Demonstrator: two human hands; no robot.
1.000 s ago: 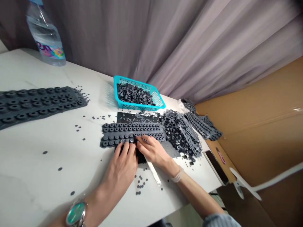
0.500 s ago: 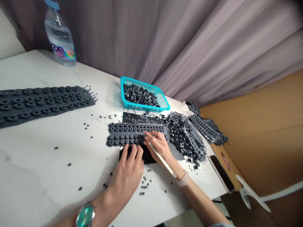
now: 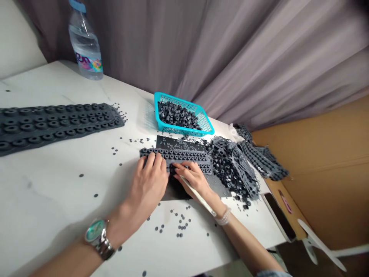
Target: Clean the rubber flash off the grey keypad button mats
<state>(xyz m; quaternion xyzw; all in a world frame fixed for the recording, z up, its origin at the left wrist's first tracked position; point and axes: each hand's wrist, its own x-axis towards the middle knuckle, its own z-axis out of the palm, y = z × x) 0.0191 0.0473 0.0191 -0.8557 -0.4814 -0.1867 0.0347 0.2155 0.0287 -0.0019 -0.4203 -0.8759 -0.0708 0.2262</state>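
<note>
A dark grey rubber sheet (image 3: pixel 187 154) with rows of ring-shaped knobs lies across a black mat (image 3: pixel 178 192) on the table. Over the sheet's left end, my left hand (image 3: pixel 151 179) is closed, its fingers bent down onto the knobs; the thumb side is partly hidden. My right hand (image 3: pixel 193 177) is closed around a slim white pen-like tool (image 3: pixel 201 199), whose tip end is hidden by the fingers at the sheet's near rows. Small black discs lie scattered around the mat.
Behind the mat stands a turquoise basket (image 3: pixel 184 132) of black rubber pieces. A heap of loose pieces (image 3: pixel 227 165) and stripped webbing (image 3: pixel 245 169) lies right. A larger knobbed sheet (image 3: pixel 57 123) lies left, a water bottle (image 3: pixel 86 50) behind it. A phone (image 3: pixel 279 217) sits at the right edge.
My left hand has moved from the sheet's near edge up onto its left end, covering knobs there. My right hand stays at the near rows with the tool. The view has shifted slightly.
</note>
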